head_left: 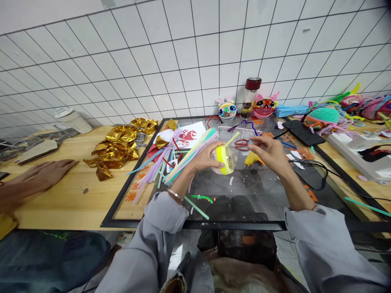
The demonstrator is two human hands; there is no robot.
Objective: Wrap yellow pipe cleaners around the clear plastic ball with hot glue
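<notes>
The left hand (203,159) holds the cup (230,161) above the framed panel (137,223) on the bench (85,207); its fingers are closed around the cup's side. On the cup, a yellow band (221,156) is already in place, and a pale strip (232,139) sticks up beside it. The other part of the clear wall is bare, so I judge that the work on the cup is at an early stage.

The right hand (271,152) is near the cup but apart from it. Its thumb and forefinger are close together; I cannot tell if they pinch something small. Below lies the yellow glue gun (254,159). By the wall stand two decorated faces, one white (227,110) and one red (264,109), which look much more complete.
</notes>
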